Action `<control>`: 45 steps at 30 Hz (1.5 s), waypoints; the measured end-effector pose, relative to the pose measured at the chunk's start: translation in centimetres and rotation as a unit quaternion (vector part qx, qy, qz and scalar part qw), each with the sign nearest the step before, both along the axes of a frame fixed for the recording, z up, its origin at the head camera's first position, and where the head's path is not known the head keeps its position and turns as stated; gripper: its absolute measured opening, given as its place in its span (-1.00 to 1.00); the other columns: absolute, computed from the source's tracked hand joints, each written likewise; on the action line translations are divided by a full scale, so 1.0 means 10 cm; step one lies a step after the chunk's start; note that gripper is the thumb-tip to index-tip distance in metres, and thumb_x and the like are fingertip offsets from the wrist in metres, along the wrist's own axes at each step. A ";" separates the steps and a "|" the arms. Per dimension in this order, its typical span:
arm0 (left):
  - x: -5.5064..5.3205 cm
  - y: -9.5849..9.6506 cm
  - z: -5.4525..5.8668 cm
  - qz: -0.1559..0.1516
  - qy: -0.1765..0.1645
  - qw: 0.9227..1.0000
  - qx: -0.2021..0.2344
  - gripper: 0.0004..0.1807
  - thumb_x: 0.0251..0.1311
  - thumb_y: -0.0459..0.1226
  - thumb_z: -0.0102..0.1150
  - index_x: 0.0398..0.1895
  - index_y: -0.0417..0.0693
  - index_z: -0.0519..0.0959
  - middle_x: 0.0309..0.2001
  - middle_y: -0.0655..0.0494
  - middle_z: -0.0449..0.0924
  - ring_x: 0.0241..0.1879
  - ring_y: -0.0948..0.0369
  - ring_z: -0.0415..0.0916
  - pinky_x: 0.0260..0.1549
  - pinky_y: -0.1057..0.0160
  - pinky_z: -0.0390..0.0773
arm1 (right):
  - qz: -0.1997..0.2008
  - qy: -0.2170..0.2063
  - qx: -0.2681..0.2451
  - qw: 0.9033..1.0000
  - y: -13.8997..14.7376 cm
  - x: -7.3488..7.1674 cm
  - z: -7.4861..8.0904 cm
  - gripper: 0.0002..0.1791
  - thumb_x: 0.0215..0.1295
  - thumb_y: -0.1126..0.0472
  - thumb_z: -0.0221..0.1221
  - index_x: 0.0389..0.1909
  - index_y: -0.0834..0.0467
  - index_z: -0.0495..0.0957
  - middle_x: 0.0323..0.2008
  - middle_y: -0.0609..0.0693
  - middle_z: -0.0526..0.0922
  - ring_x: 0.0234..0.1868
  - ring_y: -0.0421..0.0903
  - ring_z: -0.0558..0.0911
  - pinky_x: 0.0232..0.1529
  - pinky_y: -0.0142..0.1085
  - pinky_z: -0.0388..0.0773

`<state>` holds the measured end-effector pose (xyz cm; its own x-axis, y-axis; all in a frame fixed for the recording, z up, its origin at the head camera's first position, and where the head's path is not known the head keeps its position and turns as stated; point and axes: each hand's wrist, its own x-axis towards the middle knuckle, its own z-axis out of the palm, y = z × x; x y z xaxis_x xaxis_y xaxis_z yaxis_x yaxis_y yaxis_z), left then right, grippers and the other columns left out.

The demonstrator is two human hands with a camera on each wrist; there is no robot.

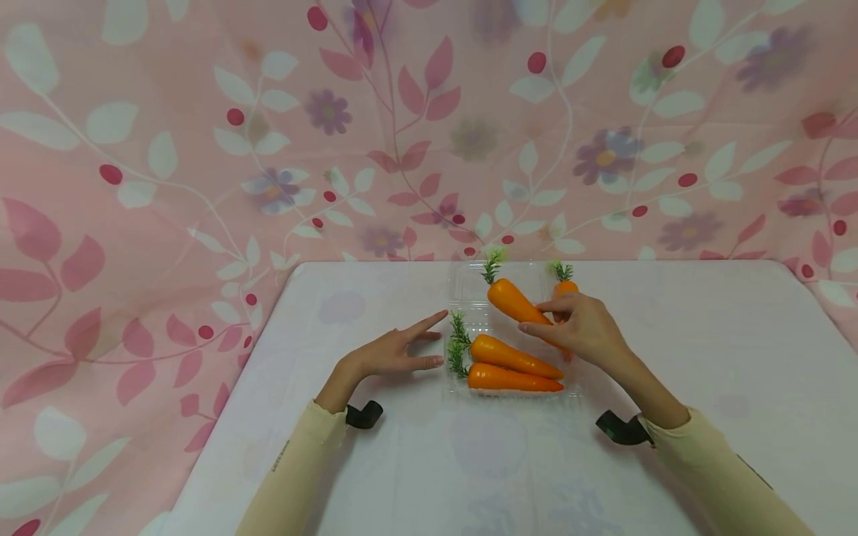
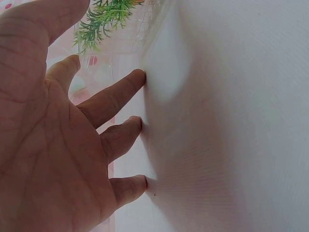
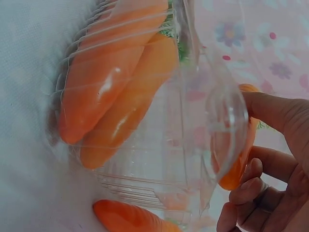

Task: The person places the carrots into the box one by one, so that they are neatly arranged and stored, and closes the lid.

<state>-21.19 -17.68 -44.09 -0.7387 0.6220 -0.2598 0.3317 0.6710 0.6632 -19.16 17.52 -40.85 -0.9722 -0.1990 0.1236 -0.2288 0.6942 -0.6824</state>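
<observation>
Pinched by right hand (image 1: 583, 330), left hand (image 1: 392, 351) splayed empty, a tapered orange carrot (image 1: 512, 299) is apparently being packed, needing lowering into clear plastic box (image 3: 158, 137).

Carrots (image 1: 512, 356) look smooth and glossy, the box (image 3: 154, 150) shiny plastic.

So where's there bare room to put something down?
The white-clothed table has room left of the left hand, right of the right hand, and between the cream fabric sleeves, in front of the clear plastic box. It's crowded around the box: two tapered orange carrots inside, another pinched by the right hand, and a fourth by the box's right end.
</observation>
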 end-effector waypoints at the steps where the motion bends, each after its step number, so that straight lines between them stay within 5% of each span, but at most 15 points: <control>1: 0.00 0.00 0.00 0.000 0.000 1.000 0.000 -0.06 0.24 0.24 0.15 0.57 0.52 -0.15 0.36 0.26 0.37 0.33 0.02 0.33 0.38 -0.26 -0.23 | 0.000 0.001 0.001 1.000 0.00 0.00 0.00 -0.51 0.00 -0.14 0.49 -0.15 0.13 0.77 -0.56 -0.03 0.40 -0.47 -0.04 0.37 -0.53 -0.27 0.20; 9: 0.00 0.00 -0.01 -0.003 0.003 1.000 0.001 -0.06 0.24 0.25 0.14 0.57 0.54 -0.16 0.36 0.25 0.37 0.34 0.03 0.30 0.37 -0.28 -0.23 | -0.001 -0.002 0.015 1.000 -0.04 0.00 -0.01 -0.49 0.00 -0.15 0.49 -0.12 0.13 0.76 -0.57 -0.04 0.39 -0.50 -0.05 0.35 -0.55 -0.27 0.17; 17: -0.01 0.00 -0.01 -0.004 0.002 1.000 0.005 -0.06 0.24 0.25 0.14 0.57 0.53 -0.15 0.36 0.23 0.37 0.18 0.08 0.49 0.36 -0.29 -0.26 | 0.006 -0.023 0.026 0.999 -0.07 0.02 -0.02 -0.39 -0.04 -0.24 0.47 -0.07 0.11 0.75 -0.56 -0.04 0.42 -0.68 -0.08 0.39 -0.68 -0.33 0.21; 29: -0.01 0.00 0.00 -0.005 0.005 1.000 0.002 -0.06 0.24 0.24 0.14 0.57 0.54 -0.16 0.37 0.26 0.36 0.22 0.07 0.46 0.36 -0.29 -0.25 | 0.020 0.004 0.057 0.998 -0.13 0.02 -0.07 -0.49 0.00 -0.14 0.48 -0.12 0.13 0.77 -0.56 -0.07 0.42 -0.56 -0.08 0.33 -0.59 -0.30 0.14; 45: 0.00 -0.01 -0.01 -0.004 -0.007 1.000 0.007 -0.06 0.24 0.23 0.15 0.57 0.55 -0.16 0.37 0.24 0.36 0.11 0.14 0.54 0.37 -0.25 -0.15 | 0.034 0.014 0.094 0.995 -0.17 0.05 -0.13 -0.48 -0.01 -0.15 0.49 -0.11 0.12 0.77 -0.42 -0.05 0.48 -0.48 -0.11 0.41 -0.53 -0.27 0.34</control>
